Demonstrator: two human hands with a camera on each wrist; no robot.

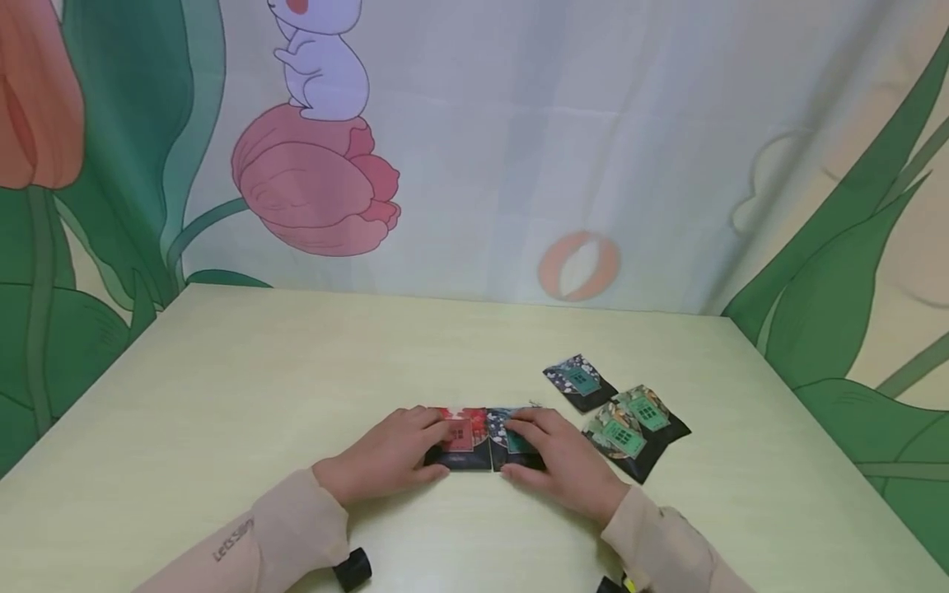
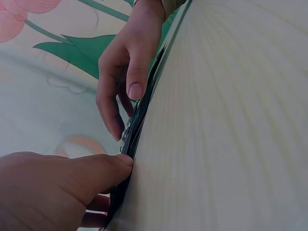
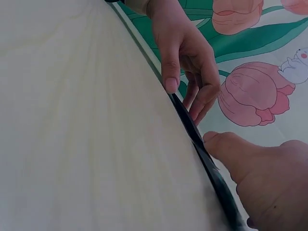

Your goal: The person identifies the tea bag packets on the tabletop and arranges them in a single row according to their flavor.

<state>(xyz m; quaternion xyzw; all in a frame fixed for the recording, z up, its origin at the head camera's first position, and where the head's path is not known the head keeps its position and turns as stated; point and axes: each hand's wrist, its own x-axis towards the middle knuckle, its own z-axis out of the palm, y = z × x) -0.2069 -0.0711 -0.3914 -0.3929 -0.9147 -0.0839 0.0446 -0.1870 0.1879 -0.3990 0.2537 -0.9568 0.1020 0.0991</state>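
Two small flat packets lie side by side on the table, edges meeting. On the left is the red-flowered packet [image 1: 469, 445] with a red label and black lower part; on the right is the blue-flowered packet [image 1: 500, 445] with a green label. My left hand [image 1: 393, 453] holds the red one, its thumb at the near edge and fingers over the top. With thumb at the near edge too, my right hand [image 1: 567, 461] holds the blue one and covers much of it. From the left wrist, the packets' dark edge [image 2: 139, 120] shows side-on, low on the table.
Right of my right hand lie two green-labelled packets [image 1: 630, 436] side by side. Just behind them is another blue-flowered packet [image 1: 582, 380], tilted. The pale table [image 1: 296, 354] ends at a printed curtain [image 1: 474, 165] with tulips and a white rabbit.
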